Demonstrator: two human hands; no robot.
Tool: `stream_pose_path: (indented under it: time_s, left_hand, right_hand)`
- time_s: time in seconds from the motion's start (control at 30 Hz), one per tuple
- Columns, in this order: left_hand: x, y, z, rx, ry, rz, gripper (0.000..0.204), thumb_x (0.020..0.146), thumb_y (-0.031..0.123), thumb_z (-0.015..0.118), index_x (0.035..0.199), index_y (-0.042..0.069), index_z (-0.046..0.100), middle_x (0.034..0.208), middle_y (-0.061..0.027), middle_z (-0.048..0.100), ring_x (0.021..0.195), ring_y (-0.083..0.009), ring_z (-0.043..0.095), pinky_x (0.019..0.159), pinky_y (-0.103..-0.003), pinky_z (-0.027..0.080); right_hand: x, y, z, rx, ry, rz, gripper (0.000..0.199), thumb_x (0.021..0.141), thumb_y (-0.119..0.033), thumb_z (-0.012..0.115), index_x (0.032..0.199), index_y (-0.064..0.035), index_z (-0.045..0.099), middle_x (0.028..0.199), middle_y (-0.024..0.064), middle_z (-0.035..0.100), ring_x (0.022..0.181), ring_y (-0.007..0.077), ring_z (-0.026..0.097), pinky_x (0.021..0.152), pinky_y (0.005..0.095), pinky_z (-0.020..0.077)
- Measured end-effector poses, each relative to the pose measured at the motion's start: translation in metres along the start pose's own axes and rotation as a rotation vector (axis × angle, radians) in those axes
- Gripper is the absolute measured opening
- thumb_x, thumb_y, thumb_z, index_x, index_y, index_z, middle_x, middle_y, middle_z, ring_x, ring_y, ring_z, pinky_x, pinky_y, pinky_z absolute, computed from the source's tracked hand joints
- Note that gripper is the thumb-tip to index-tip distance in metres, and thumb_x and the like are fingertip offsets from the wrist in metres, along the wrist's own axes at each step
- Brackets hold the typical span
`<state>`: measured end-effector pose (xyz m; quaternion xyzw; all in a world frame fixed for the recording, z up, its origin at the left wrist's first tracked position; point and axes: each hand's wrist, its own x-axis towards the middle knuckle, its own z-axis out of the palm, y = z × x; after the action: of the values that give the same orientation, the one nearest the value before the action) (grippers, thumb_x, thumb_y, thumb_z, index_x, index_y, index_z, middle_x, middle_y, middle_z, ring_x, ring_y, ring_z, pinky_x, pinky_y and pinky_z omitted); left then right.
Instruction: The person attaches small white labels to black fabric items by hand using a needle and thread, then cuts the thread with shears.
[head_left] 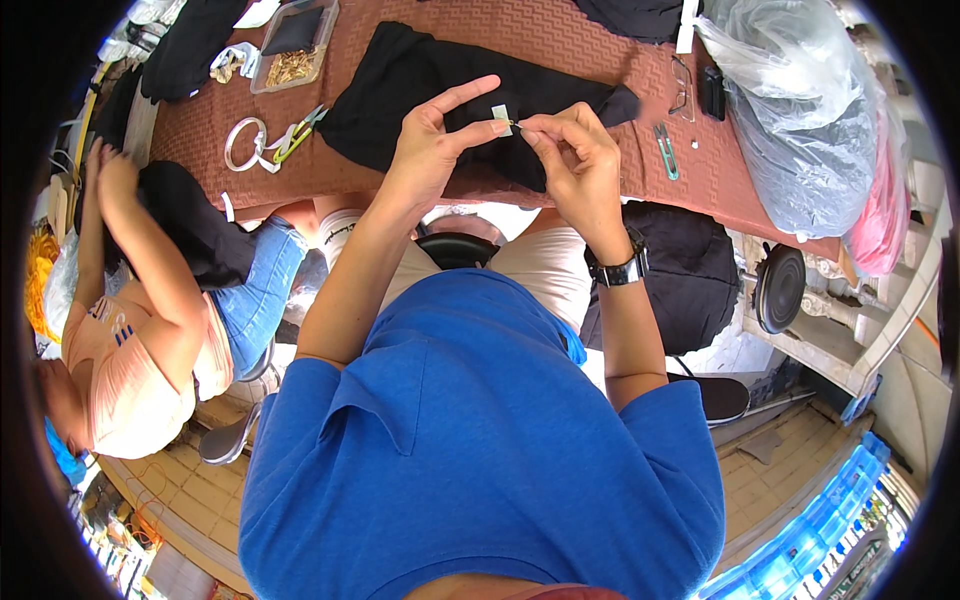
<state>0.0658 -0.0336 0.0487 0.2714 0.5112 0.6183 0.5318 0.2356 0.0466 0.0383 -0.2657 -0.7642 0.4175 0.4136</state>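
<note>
A black garment (400, 85) lies spread on the table in front of me. Over it, my left hand (435, 135) holds a small pale tag (501, 114) under the thumb, its index finger stretched out. The fingers beneath the tag are hidden. Close beside it, my right hand (580, 150) pinches a tiny thin piece between thumb and forefinger at the tag's right edge; it is too small to name. A dark watch (622, 270) is on my right wrist.
The table has a brown cloth (370, 15). At left are yellow-handled scissors (297, 137), a white ring (245, 145) and a clear box (290, 50) of gold-coloured pieces. At right lie green thread snips (666, 152), glasses (682, 90) and large plastic bags (800, 110). Another person (150, 370) sits left.
</note>
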Motion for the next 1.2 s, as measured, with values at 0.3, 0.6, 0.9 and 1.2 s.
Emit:
stream_pose_path:
  time_s: [0.3, 0.6, 0.9, 1.2]
  left_hand:
    - [-0.001, 0.002, 0.002, 0.012, -0.002, -0.016, 0.054, 0.082, 0.006, 0.078, 0.134, 0.006, 0.063, 0.103, -0.0034, 0.070, 0.097, -0.0078, 0.063, 0.097, -0.025, 0.043]
    - [0.002, 0.000, 0.006, 0.142, 0.046, 0.061, 0.051, 0.082, 0.006, 0.079, 0.131, 0.007, 0.067, 0.106, -0.0043, 0.071, 0.097, -0.0076, 0.063, 0.096, -0.025, 0.045]
    - [0.008, -0.008, 0.008, 0.372, 0.064, 0.201, 0.051, 0.080, 0.010, 0.082, 0.128, 0.006, 0.068, 0.122, -0.0082, 0.070, 0.113, -0.0122, 0.060, 0.105, -0.030, 0.042]
    - [0.007, -0.006, 0.006, 0.425, 0.087, 0.225, 0.050, 0.078, 0.010, 0.083, 0.126, 0.005, 0.070, 0.119, -0.0098, 0.072, 0.109, -0.0132, 0.064, 0.101, -0.030, 0.046]
  right_hand:
    - [-0.003, 0.006, 0.001, 0.069, 0.011, 0.043, 0.012, 0.087, 0.002, 0.071, 0.098, -0.0014, 0.074, 0.083, 0.0067, 0.065, 0.072, 0.0151, 0.062, 0.068, 0.0271, 0.0495]
    - [0.006, -0.014, -0.003, -0.003, 0.006, 0.030, 0.021, 0.087, 0.001, 0.070, 0.107, -0.0031, 0.069, 0.090, 0.0093, 0.062, 0.080, 0.0200, 0.063, 0.073, 0.0317, 0.0517]
    - [0.021, -0.010, -0.006, -0.137, -0.170, -0.179, 0.008, 0.088, 0.006, 0.065, 0.095, 0.0025, 0.065, 0.092, 0.0127, 0.055, 0.080, 0.0287, 0.060, 0.071, 0.0378, 0.0501]
    - [0.028, -0.013, -0.009, -0.182, -0.263, -0.187, 0.010, 0.086, 0.004, 0.066, 0.096, 0.0030, 0.065, 0.092, 0.0140, 0.056, 0.081, 0.0315, 0.060, 0.071, 0.0407, 0.0490]
